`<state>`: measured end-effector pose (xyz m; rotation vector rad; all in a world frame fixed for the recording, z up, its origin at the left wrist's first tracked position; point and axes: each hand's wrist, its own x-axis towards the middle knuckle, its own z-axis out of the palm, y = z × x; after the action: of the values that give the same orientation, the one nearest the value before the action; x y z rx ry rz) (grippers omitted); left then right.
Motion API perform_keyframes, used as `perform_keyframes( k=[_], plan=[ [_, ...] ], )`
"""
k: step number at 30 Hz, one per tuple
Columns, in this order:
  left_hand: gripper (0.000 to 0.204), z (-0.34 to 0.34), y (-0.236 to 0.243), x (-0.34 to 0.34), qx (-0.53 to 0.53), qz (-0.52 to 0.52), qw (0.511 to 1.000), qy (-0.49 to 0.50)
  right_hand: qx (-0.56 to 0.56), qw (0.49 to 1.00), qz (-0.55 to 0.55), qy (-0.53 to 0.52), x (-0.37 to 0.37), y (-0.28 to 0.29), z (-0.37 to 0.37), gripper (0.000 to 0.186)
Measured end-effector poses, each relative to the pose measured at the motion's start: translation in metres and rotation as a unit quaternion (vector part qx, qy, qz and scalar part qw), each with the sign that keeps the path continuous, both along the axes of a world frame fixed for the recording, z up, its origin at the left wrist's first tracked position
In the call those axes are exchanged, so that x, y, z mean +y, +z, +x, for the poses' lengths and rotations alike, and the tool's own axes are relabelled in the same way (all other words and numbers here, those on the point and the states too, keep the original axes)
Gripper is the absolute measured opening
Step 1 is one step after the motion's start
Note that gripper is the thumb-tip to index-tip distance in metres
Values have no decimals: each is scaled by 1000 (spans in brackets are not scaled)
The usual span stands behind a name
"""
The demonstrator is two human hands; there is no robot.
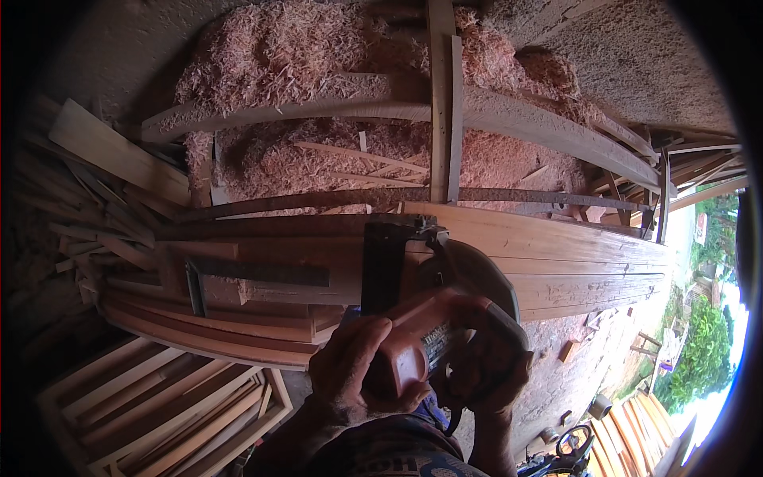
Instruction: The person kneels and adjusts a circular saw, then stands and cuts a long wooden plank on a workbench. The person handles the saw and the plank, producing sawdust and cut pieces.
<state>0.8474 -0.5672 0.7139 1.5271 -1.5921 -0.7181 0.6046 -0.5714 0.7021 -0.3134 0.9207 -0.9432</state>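
Gripping the power saw (433,312) with both hands, dead centre, over the boards! Closing the left hand (346,366) around the red-brown housing (404,362), and wrapping the right hand (509,374) round the handle (501,318), losing some of those fingers in shadow. Lining up the dark base plate (385,270) with its straight left edge running near to far; being unable to tell from here about full contact with the wood. Showing the curved guard (485,274) on the right of the plate. Looking right: getting a long open stretch of pale planks (572,262), seams running left to right, near edge standing out against the floor (548,381). Checking left: meeting a dark L-shaped square (278,272) flat on darker boards (286,296), finding a narrow strip of bare wood between square and plate. Going far: running up against a timber (442,103) lying across a curved beam (548,127), tightening the room there, then reaching heaped shavings (270,56). Swinging near and left: passing the rounded edge of the boards and catching a slatted frame (280,389) just beside it.
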Motion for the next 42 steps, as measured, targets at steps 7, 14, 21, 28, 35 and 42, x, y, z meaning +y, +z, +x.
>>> perform_keyframes(
  k=[7, 14, 21, 28, 35, 42],
  plan=[
    [87, 1, -2, -5, 5, -8, 1000, 7, 78, 996, 35, 9, -8, 7, 4, 115],
    [86, 1, -1, -12, 11, -11, 1000, 6, 133, 989, 58, 21, -14, 12, 6, 118],
    [87, 2, -2, -17, 5, -19, 1000, 7, 140, 989, 33, 22, -23, 12, 12, 121],
    [87, 4, 0, -25, 4, -19, 1000, 7, 90, 994, -43, 37, -26, 3, 7, 101],
    [87, 5, -1, -29, 11, -16, 1000, 3, 103, 994, 40, 18, -32, 11, 12, 118],
    [89, 7, -1, -33, 0, -15, 1000, 2, 118, 992, 37, 19, -37, 10, 10, 115]
  ],
)
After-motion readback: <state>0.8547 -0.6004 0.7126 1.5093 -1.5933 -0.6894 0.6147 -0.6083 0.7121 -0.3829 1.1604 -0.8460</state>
